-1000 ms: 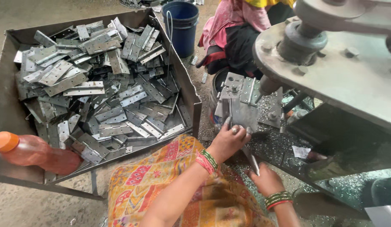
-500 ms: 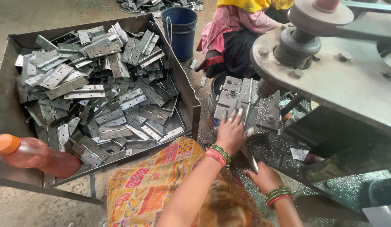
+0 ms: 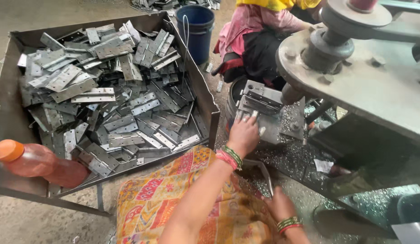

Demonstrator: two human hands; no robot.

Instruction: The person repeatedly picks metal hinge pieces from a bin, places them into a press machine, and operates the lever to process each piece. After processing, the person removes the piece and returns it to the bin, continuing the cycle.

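My left hand [image 3: 244,135], with bangles at the wrist, reaches forward onto a grey metal fixture block [image 3: 282,124] under a press machine. Its fingers press on a flat hinge plate [image 3: 247,113] at the block's near edge. My right hand [image 3: 279,205] is low at the right, closed around the end of a bent metal bar [image 3: 265,174] that curves up toward the block. My lap is covered by orange patterned cloth [image 3: 173,203]. A big metal tray [image 3: 6,104] on my left is heaped with several grey hinge plates [image 3: 110,99].
A heavy press with a round flywheel [image 3: 354,18] overhangs the right side. Another person in a pink garment [image 3: 255,22] crouches behind the block. A blue bucket [image 3: 198,29] stands at the back. An orange bottle [image 3: 36,162] lies on the tray's front rim. Metal shavings [image 3: 286,158] cover the floor.
My left hand carried a hinge plate forward and set it on the fixture block. My right hand dropped lower on the bent bar.
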